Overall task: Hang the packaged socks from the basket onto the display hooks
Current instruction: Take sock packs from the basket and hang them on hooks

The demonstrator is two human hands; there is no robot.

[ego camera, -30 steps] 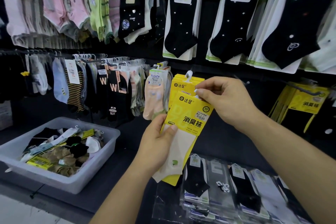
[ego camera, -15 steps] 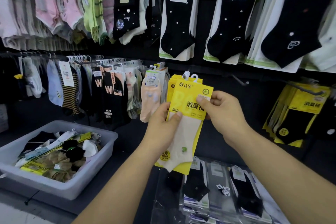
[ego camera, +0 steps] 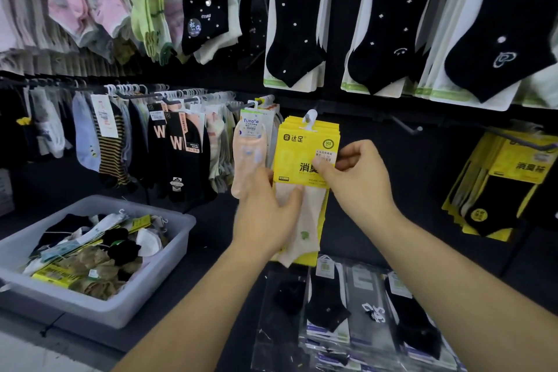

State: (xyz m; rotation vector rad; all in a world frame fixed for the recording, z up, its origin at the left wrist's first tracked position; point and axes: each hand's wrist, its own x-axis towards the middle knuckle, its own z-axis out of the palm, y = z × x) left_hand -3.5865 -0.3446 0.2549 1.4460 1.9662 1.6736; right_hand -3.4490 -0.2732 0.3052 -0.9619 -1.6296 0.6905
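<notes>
Light: dim overall; the dark display wall swallows it, while the yellow sock pack (ego camera: 305,154) and the pale basket (ego camera: 164,263) stand out bright.
Shadows: soft, near black between the hanging rows.
Glare: faint sheen on the clear bags (ego camera: 362,296) at the bottom edge.
Blur: the left hand (ego camera: 265,220) is smeared; the top row is soft.
Distortion: wide-angle bending, so the black socks (ego camera: 495,39) at the right edge lean outward.

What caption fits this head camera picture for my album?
Left hand and right hand hold a yellow sock pack near the grey basket.
</notes>
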